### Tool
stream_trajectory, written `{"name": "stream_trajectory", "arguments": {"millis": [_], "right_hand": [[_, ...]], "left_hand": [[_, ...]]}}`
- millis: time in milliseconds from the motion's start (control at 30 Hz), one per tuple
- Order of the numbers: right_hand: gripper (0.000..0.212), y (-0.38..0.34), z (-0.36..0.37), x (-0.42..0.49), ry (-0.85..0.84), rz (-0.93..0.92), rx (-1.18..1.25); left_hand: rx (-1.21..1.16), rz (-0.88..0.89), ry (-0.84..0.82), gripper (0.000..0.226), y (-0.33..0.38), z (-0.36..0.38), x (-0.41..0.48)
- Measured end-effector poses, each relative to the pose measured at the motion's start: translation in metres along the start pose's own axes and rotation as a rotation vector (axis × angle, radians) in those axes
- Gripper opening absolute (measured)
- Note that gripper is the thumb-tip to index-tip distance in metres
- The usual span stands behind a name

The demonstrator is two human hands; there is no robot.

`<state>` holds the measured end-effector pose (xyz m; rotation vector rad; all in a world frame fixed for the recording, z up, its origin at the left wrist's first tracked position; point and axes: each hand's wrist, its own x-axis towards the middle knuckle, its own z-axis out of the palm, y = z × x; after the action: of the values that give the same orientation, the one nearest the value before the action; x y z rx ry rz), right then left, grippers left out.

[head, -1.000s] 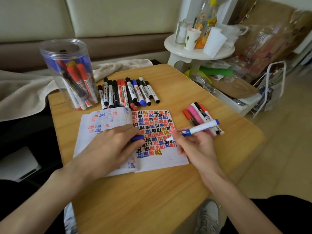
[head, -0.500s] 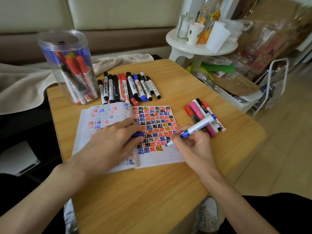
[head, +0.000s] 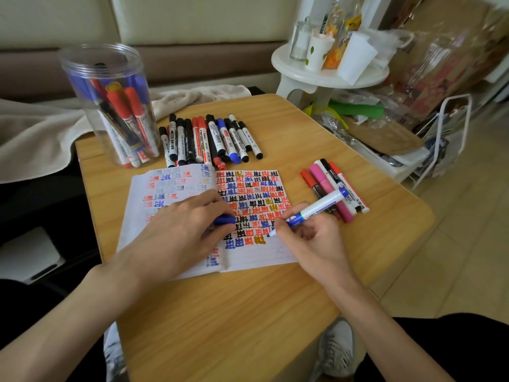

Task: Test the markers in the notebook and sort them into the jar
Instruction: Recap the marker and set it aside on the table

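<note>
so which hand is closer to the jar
Left. The left hand, pinching a cap, rests on the notebook, below-right of the jar in the picture. The right hand, holding a marker, is further right over the right page.

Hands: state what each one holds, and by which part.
Right hand grips the blue marker by its lower barrel, near the tip. Left hand pinches the marker's blue cap; its fingers hide most of it.
</note>
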<state>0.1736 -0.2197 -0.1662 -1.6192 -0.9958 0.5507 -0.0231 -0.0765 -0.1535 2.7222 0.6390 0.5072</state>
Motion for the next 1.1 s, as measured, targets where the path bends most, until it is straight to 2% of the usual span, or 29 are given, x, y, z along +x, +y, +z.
{"name": "stream_trajectory", "arguments": {"millis": [267, 667, 867, 1100], "right_hand": [[0.012, -0.0004, -0.0019, -0.0008, 0.027, -0.001, 0.042], [0.017, -0.0028, -0.0012, -0.0017, -0.010, 0.011, -0.022], [0.009, -0.0020, -0.0029, -0.0013, 0.009, 0.037, 0.025], [0.013, -0.0048, -0.0015, -0.0024, -0.030, 0.022, 0.000]], "left_hand": [[-0.008, 0.006, 0.009, 0.029, -0.0004, 0.0008, 0.0003], [-0.008, 0.000, -0.004, 0.029, -0.0002, -0.0002, -0.0004], [-0.003, 0.000, -0.006, 0.027, -0.0004, -0.0005, -0.0003], [0.000, 0.011, 0.008, 0.027, -0.0007, 0.0000, -0.0001]]}}
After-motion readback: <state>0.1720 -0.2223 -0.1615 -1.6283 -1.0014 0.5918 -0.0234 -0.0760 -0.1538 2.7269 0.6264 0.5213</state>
